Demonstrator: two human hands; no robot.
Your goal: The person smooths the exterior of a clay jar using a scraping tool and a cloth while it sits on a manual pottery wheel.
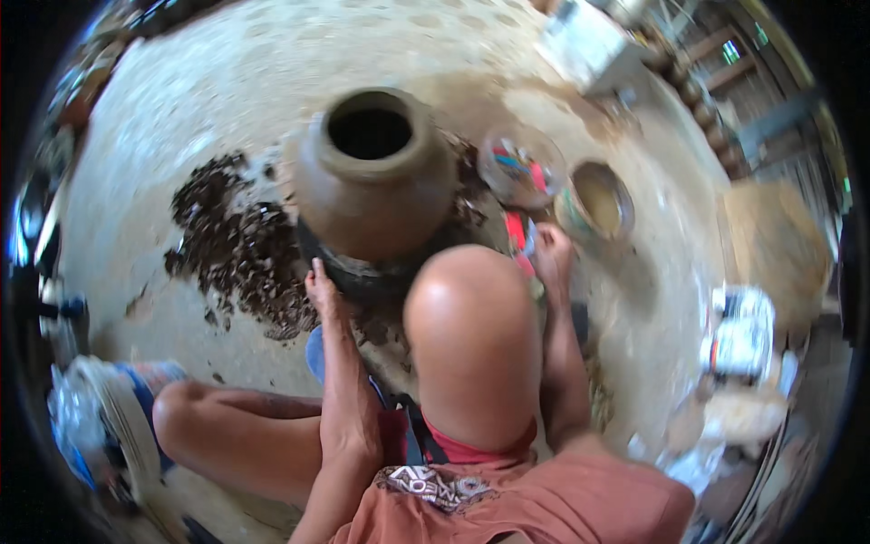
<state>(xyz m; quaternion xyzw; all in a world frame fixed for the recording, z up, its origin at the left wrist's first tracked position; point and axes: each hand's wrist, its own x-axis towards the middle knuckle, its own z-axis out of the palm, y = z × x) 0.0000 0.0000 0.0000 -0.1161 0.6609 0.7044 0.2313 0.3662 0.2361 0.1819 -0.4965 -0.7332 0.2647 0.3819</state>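
Observation:
A large round clay pot (376, 195) with a wide open mouth stands upright in front of me on a dark round base (362, 276). Against the near left side of that base rests my left hand (322, 290), one finger stretched upward and the others partly hidden. Off to the right, beyond my raised knee, my right hand (553, 254) is closed in a pinch; what it holds is too small to name. Beside its fingertips lie red and pale blue flat pieces (517, 231). A clear round tub (518, 168) holds several small coloured tools.
Dark clay crumbs (240, 245) are heaped left of the pot. A bucket of cloudy water (596, 201) stands right of the tub. At far right are a brown sack (775, 249) and a white container (741, 334). A pale bucket (118, 408) sits by my left knee.

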